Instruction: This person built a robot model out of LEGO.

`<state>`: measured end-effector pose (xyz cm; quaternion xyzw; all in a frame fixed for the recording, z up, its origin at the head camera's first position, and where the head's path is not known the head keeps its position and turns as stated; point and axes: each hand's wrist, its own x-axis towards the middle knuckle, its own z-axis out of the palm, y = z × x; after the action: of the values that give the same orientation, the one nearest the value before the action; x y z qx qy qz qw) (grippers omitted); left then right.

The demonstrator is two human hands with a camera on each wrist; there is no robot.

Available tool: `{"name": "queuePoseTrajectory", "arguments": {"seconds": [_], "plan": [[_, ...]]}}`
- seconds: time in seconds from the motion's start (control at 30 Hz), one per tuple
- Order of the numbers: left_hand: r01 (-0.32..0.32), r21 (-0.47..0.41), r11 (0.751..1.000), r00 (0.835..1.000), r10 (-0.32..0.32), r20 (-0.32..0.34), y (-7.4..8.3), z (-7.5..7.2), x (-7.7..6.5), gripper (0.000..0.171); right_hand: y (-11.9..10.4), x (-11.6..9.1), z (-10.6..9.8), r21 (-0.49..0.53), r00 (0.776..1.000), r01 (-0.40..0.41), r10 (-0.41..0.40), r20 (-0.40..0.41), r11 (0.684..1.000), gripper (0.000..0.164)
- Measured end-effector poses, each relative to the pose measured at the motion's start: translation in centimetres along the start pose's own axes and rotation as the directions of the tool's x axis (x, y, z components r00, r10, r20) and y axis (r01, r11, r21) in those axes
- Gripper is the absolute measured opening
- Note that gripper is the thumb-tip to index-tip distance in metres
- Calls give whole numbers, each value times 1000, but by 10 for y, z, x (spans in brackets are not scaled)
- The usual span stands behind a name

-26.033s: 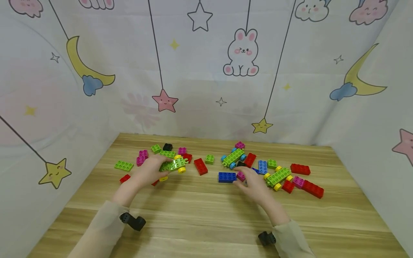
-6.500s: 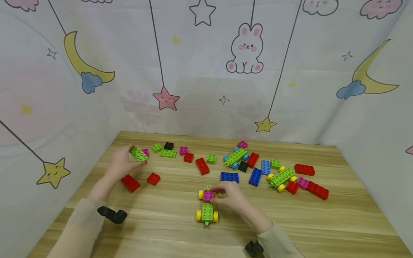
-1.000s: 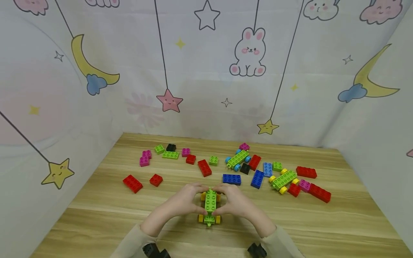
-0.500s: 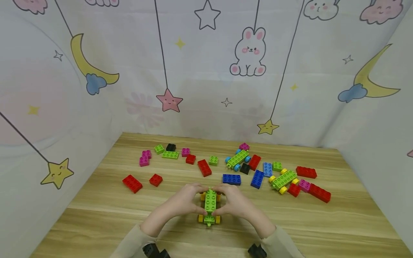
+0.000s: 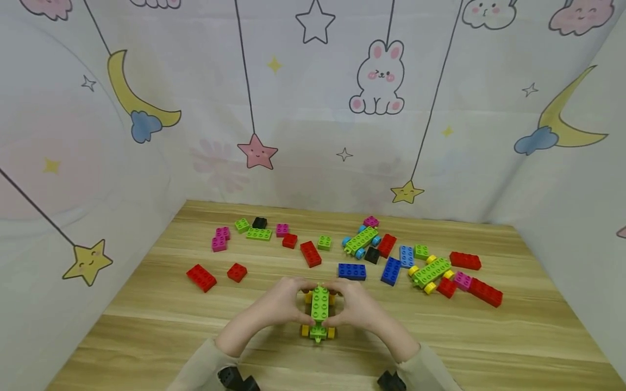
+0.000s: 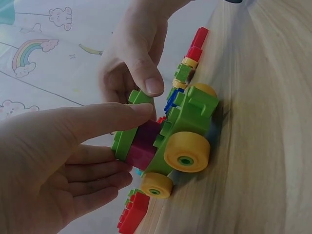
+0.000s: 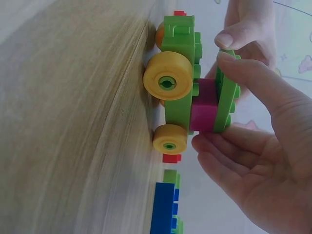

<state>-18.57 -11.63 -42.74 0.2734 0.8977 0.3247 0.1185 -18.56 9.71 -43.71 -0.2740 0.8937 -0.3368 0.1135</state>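
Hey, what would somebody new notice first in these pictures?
Probably the left hand and right hand holding a green plate over a yellow-wheeled car, at lower centre. Next, the bunny printed on the white backdrop, and the bricks scattered on the table beyond the car.

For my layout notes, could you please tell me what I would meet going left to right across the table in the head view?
Large red brick, small red brick, left hand, held brick car, right hand, dark blue brick, yellow-wheeled green base, rightmost red brick.
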Motion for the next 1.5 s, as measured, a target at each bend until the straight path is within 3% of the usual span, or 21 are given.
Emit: {"name": "queuePoseTrajectory", "arguments": {"seconds": [0.47,0.77,1.0,1.13,1.2,1.3,1.4,1.5], "plan": [[-8,5,1000,1000,7,28,0,-3,-2,70,5,-3,3,7,1000,6,-6,-8,1000,71],[-45,18,999,999,45,19,-4,-4,-4,77,8,-7,3,34,999,34,-33,-38,999,76],[-85,19,996,996,85,10,-7,-15,-4,74,8,-8,3,26,997,60,-59,-48,998,71],[-127,29,992,988,129,-83,-13,-24,-3,58,10,-7,4,17,997,58,-57,-52,998,69],[-144,63,988,974,152,-169,-19,-30,-1,49,9,-7,4,13,997,54,-54,-54,998,69],[-150,130,980,940,182,-290,-28,-38,4,42,9,-6,5,8,998,44,-44,-52,999,69],[-151,158,976,914,199,-353,-37,-47,11,41,8,-6,5,11,998,36,-35,-56,999,69],[-132,184,974,903,195,-383,-48,-54,19,43,7,-6,5,15,998,33,-32,-60,999,70]]}}
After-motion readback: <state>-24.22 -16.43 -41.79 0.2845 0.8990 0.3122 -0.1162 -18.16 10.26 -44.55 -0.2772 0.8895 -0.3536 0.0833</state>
